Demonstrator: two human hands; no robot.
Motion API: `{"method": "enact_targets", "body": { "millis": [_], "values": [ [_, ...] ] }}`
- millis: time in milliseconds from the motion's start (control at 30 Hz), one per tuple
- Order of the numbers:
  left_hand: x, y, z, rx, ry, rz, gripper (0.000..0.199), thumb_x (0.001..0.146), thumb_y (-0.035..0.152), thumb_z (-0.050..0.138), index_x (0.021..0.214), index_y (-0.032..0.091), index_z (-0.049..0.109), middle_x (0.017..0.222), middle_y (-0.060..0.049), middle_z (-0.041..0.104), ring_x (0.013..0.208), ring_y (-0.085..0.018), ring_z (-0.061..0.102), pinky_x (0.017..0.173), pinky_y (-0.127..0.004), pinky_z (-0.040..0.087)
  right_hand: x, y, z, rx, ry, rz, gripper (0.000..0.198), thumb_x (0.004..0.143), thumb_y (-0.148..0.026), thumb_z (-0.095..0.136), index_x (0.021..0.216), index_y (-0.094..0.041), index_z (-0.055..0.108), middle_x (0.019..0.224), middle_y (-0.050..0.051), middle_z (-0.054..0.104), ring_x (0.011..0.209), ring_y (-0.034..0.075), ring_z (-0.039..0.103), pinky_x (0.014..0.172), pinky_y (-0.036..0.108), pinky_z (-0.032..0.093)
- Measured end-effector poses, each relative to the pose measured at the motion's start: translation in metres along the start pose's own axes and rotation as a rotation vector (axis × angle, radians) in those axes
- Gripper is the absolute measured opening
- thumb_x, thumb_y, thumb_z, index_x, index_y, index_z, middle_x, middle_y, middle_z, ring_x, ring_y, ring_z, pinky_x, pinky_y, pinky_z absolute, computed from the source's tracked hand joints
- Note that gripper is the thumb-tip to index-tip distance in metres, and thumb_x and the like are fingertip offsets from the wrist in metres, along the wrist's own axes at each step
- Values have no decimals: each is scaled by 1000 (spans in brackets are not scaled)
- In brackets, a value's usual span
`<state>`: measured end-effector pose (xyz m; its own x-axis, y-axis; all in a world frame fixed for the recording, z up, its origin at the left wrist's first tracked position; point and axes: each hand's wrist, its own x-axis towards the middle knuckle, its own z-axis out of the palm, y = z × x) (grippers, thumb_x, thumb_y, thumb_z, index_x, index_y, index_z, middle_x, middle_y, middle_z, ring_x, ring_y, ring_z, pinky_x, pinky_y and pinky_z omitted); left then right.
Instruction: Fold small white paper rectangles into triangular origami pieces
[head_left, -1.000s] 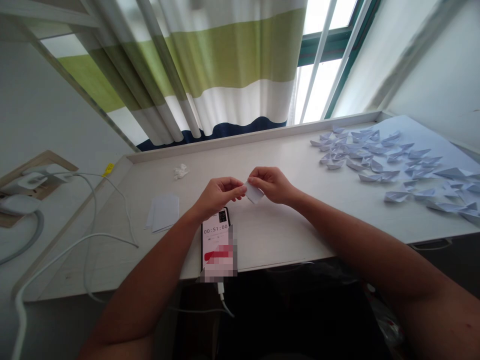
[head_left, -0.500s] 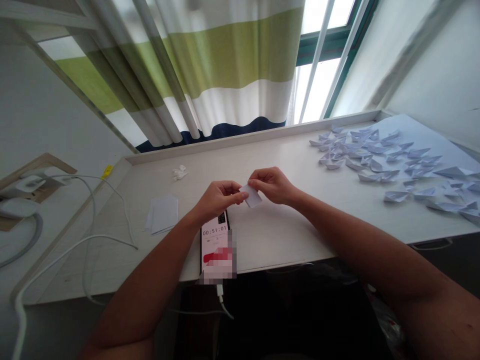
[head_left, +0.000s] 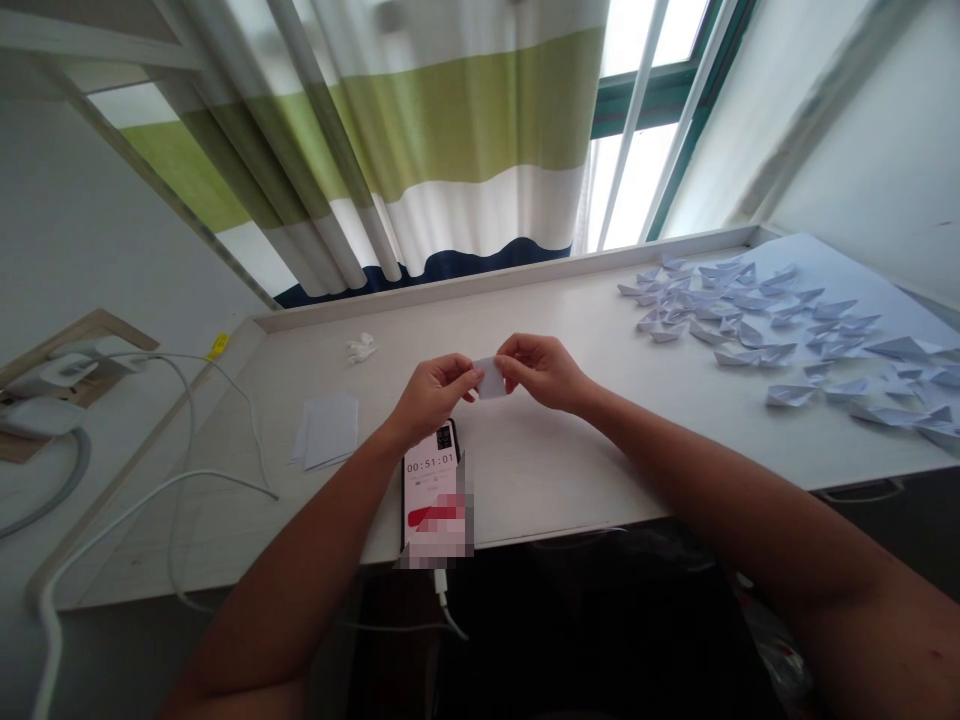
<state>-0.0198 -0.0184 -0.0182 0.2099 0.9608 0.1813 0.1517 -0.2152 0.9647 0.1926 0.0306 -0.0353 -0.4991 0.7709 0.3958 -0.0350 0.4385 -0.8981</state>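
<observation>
Pinching a small white paper (head_left: pixel 492 380) by opposite sides, the left hand (head_left: pixel 441 390) and the right hand (head_left: pixel 543 372) held it above the tabletop (head_left: pixel 570 470), between front and back edges. It looked smooth, flat, nearly square, one face toward the camera; its long axis I could not tell. Sharp-pointed paper boats (head_left: pixel 772 355) lay near the right edge.

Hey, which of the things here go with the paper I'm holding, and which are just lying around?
Probably part of the job:
small white paper, between your left hand and right hand
loose white sheets, at left
folded paper boats, at right

Probably just lying about:
crumpled white scrap
phone, though its running-time display might be timing you
white plugs
</observation>
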Motion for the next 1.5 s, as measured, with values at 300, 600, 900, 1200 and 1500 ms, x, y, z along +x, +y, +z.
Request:
{"method": "enact_targets", "body": {
  "millis": [300, 600, 900, 1200, 1500],
  "values": [
    [1, -7, -1, -52, -75, -2, 33, 85, 45, 89, 92, 15, 77, 87, -4, 77, 79, -16, 70, 74, -31, 61, 1, 6, 2, -62, 1, -117, 22, 97, -38, 77, 104, -18, 83, 93, 6, 76, 72, 15, 70, 64, 31, 59],
    [-1, -6, 4, -111, -30, -54, 41, 87, 49, 88, 106, 13, 81, 97, -12, 85, 85, -24, 81, 78, -37, 65, 0, 7, 3, -2, 72, -102, 30, 98, -45, 77, 111, -19, 85, 94, 5, 77, 65, 12, 71, 57, 28, 63],
    [0, -3, 0, -126, 10, -75, 46, 81, 53, 93, 100, 12, 82, 86, -11, 84, 75, -23, 81, 72, -35, 65, 1, 6, 0, -134, 27, -172, 28, 102, -29, 67, 124, -21, 83, 114, 8, 78, 86, 17, 75, 63, 29, 66],
    [0, -2, -4, -170, 20, -146, 49, 78, 54, 95, 101, 13, 84, 93, -12, 85, 75, -25, 83, 70, -34, 65, 0, 2, -8, -478, -48, -335, 37, 110, -25, 55, 140, -23, 76, 127, 11, 80, 99, 21, 75, 81, 37, 63],
    [2, -6, -6, -194, 16, -136, 42, 78, 52, 95, 94, 15, 83, 85, -9, 83, 73, -22, 81, 67, -32, 64, 1, 2, -1, -178, -20, -114, 21, 102, -32, 66, 112, -18, 77, 109, 9, 79, 91, 19, 75, 66, 31, 64]
  ]
}}
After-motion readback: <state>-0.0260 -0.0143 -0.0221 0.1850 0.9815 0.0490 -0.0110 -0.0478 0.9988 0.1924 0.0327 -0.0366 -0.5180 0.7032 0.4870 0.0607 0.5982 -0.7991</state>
